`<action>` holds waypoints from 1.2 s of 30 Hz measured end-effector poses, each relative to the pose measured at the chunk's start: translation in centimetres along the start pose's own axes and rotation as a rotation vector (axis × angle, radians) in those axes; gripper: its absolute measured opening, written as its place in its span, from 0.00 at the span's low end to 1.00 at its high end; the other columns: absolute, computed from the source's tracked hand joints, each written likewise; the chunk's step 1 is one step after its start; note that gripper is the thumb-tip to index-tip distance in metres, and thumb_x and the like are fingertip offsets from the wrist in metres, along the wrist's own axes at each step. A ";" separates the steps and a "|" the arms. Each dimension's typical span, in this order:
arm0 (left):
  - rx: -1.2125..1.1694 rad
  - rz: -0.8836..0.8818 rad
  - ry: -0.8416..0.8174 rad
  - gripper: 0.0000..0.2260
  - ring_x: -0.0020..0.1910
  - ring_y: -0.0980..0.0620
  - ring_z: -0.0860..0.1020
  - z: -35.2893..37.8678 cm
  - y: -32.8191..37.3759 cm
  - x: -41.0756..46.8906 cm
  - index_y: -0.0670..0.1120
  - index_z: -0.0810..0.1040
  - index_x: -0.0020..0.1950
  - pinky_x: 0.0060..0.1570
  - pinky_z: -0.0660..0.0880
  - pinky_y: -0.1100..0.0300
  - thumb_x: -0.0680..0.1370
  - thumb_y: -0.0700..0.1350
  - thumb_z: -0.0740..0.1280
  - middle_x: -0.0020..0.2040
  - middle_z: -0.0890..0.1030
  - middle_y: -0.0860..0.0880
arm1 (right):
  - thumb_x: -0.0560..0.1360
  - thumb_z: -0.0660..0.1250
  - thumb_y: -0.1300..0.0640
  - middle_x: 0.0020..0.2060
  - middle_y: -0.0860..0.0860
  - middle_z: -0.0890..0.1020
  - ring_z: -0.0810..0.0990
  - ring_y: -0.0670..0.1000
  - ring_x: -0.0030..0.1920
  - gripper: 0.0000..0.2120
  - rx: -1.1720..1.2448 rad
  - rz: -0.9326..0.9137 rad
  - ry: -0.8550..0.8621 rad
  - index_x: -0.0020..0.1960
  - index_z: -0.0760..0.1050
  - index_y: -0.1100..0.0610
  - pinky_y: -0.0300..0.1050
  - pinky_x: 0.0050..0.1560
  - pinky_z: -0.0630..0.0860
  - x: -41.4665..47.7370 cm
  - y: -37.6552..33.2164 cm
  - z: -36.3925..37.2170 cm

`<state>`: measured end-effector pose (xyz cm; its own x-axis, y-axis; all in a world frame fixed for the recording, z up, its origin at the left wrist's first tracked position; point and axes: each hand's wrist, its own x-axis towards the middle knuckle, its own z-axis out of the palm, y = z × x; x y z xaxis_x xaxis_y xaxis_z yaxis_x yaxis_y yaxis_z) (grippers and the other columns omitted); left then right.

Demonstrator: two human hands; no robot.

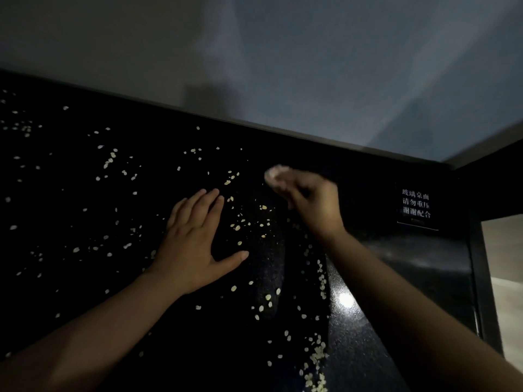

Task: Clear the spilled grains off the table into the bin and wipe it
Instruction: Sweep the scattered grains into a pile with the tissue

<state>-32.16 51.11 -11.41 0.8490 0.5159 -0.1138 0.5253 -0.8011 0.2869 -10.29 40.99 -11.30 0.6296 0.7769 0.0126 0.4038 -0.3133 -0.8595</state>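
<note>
Pale spilled grains (237,227) lie scattered over a black glossy table (70,193), thickest along a line near the lower right. My left hand (195,244) rests flat on the table with straight fingers and the thumb spread. My right hand (308,202) hovers further back and to the right, blurred, its fingers curled round a small pale thing (276,175) at the fingertips; what that thing is I cannot tell. No bin is in view.
A small black sign with white characters (416,206) stands at the table's right end. The table's far edge meets a grey wall (283,66). At the right, beyond the table's edge, a light floor (506,278) shows.
</note>
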 end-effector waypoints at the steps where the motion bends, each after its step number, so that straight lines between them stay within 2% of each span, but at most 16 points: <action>1: 0.003 0.000 -0.003 0.45 0.76 0.48 0.52 0.0 0.0 0.0 0.42 0.60 0.76 0.74 0.48 0.49 0.69 0.73 0.54 0.77 0.57 0.47 | 0.75 0.72 0.62 0.49 0.45 0.84 0.81 0.37 0.48 0.07 -0.001 -0.010 -0.060 0.52 0.84 0.56 0.32 0.51 0.75 -1.9 -0.3 -0.2; 3: 0.002 0.005 0.000 0.46 0.76 0.48 0.52 -0.1 -0.1 0.1 0.42 0.60 0.76 0.74 0.48 0.48 0.69 0.73 0.53 0.77 0.57 0.47 | 0.74 0.71 0.64 0.48 0.43 0.85 0.82 0.37 0.49 0.07 0.024 -0.002 -0.107 0.50 0.84 0.55 0.30 0.50 0.74 -4.4 -0.8 -0.7; 6: 0.009 0.008 -0.015 0.46 0.77 0.50 0.49 -0.3 -0.2 -0.1 0.43 0.57 0.77 0.75 0.47 0.49 0.69 0.74 0.52 0.78 0.54 0.48 | 0.75 0.70 0.64 0.38 0.40 0.85 0.80 0.37 0.38 0.10 0.127 0.063 0.079 0.46 0.83 0.50 0.31 0.40 0.75 -2.4 -1.8 -1.7; 8: 0.004 0.004 -0.006 0.46 0.77 0.50 0.49 -0.3 -0.2 -0.1 0.43 0.57 0.77 0.75 0.46 0.49 0.69 0.74 0.52 0.78 0.54 0.48 | 0.76 0.70 0.63 0.38 0.45 0.85 0.79 0.39 0.36 0.07 0.121 0.075 0.240 0.47 0.83 0.52 0.33 0.39 0.76 1.7 -1.6 -2.4; 10: 0.003 0.007 -0.004 0.46 0.77 0.50 0.49 -0.3 0.0 -0.1 0.43 0.58 0.77 0.75 0.46 0.50 0.69 0.74 0.52 0.78 0.55 0.48 | 0.76 0.71 0.60 0.36 0.50 0.85 0.80 0.42 0.34 0.04 0.122 0.128 0.298 0.48 0.84 0.56 0.38 0.39 0.78 5.7 -0.5 -2.8; 11: 0.005 0.010 -0.001 0.46 0.77 0.50 0.50 -0.3 0.0 -0.1 0.43 0.58 0.76 0.75 0.46 0.50 0.69 0.74 0.52 0.78 0.55 0.48 | 0.75 0.72 0.59 0.32 0.48 0.84 0.78 0.42 0.31 0.04 0.127 0.176 0.298 0.48 0.85 0.57 0.39 0.36 0.77 6.9 0.3 -2.6; 13: 0.012 0.014 0.000 0.46 0.77 0.50 0.50 -0.2 0.1 0.0 0.43 0.58 0.76 0.74 0.44 0.51 0.69 0.74 0.52 0.78 0.56 0.47 | 0.74 0.72 0.60 0.25 0.41 0.80 0.74 0.38 0.26 0.03 0.100 0.226 0.270 0.46 0.84 0.58 0.33 0.32 0.72 7.3 1.5 -2.0; 15: 0.008 0.009 -0.001 0.46 0.77 0.49 0.50 -0.2 0.0 -0.1 0.43 0.59 0.76 0.74 0.44 0.51 0.69 0.74 0.52 0.77 0.56 0.47 | 0.74 0.71 0.63 0.29 0.39 0.81 0.74 0.35 0.29 0.03 0.065 0.167 0.210 0.46 0.84 0.57 0.30 0.37 0.72 5.2 1.2 -1.4; 17: 0.009 0.008 -0.002 0.46 0.76 0.49 0.52 -0.3 0.0 -0.2 0.42 0.60 0.76 0.74 0.45 0.51 0.69 0.74 0.53 0.77 0.58 0.46 | 0.74 0.71 0.64 0.41 0.43 0.84 0.78 0.33 0.37 0.06 0.036 0.073 0.106 0.48 0.84 0.56 0.31 0.45 0.73 1.5 0.7 -1.1; 18: 0.016 0.010 -0.008 0.46 0.76 0.48 0.52 -0.4 0.0 -0.2 0.42 0.60 0.76 0.74 0.45 0.51 0.69 0.74 0.53 0.77 0.58 0.46 | 0.74 0.71 0.64 0.44 0.44 0.84 0.79 0.33 0.39 0.07 0.032 0.051 0.048 0.48 0.84 0.55 0.30 0.46 0.73 -0.6 0.5 -1.1; 21: 0.034 0.017 -0.013 0.47 0.76 0.49 0.50 -0.4 -0.1 0.0 0.42 0.59 0.76 0.74 0.45 0.51 0.68 0.74 0.52 0.77 0.56 0.46 | 0.74 0.71 0.66 0.40 0.40 0.85 0.80 0.37 0.36 0.10 0.111 0.099 -0.050 0.46 0.84 0.51 0.31 0.39 0.75 -4.5 -0.3 -1.2; 24: 0.042 0.019 -0.020 0.47 0.77 0.49 0.49 -0.4 -0.1 0.0 0.42 0.58 0.76 0.75 0.46 0.49 0.68 0.74 0.52 0.78 0.55 0.47 | 0.75 0.70 0.65 0.34 0.41 0.84 0.77 0.39 0.31 0.11 0.214 0.156 0.154 0.43 0.83 0.50 0.33 0.33 0.73 -2.3 -0.7 -2.7; 27: 0.050 0.017 -0.031 0.48 0.77 0.49 0.49 -0.4 0.0 -0.1 0.42 0.57 0.77 0.75 0.46 0.48 0.68 0.75 0.51 0.78 0.54 0.46 | 0.74 0.72 0.61 0.38 0.45 0.85 0.77 0.39 0.33 0.03 0.174 0.158 0.291 0.45 0.84 0.55 0.37 0.36 0.74 0.8 0.3 -4.6; 30: 0.059 0.022 -0.037 0.48 0.77 0.48 0.49 -0.3 0.0 -0.1 0.41 0.57 0.77 0.75 0.46 0.48 0.68 0.75 0.50 0.78 0.54 0.46 | 0.74 0.72 0.63 0.45 0.49 0.85 0.79 0.34 0.39 0.04 0.092 0.161 0.232 0.47 0.83 0.56 0.37 0.46 0.76 -0.1 1.5 -4.3; 33: 0.073 0.027 -0.045 0.48 0.77 0.47 0.51 -0.4 -0.2 0.0 0.41 0.58 0.76 0.75 0.48 0.47 0.68 0.75 0.50 0.78 0.56 0.45 | 0.74 0.71 0.65 0.48 0.50 0.85 0.81 0.40 0.49 0.07 0.036 0.109 0.187 0.49 0.83 0.56 0.38 0.55 0.75 -3.7 1.7 -3.1; 36: 0.080 0.018 -0.064 0.49 0.77 0.47 0.50 -0.5 -0.2 0.0 0.42 0.57 0.76 0.74 0.49 0.46 0.67 0.76 0.49 0.78 0.55 0.46 | 0.74 0.71 0.66 0.47 0.41 0.84 0.81 0.40 0.53 0.10 0.026 0.109 0.107 0.49 0.84 0.53 0.37 0.58 0.75 -9.3 0.8 -2.2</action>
<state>-32.29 51.46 -11.05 0.8587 0.4832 -0.1707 0.5109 -0.8328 0.2130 -14.35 32.33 -11.03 0.7363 0.6761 -0.0285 0.3127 -0.3772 -0.8717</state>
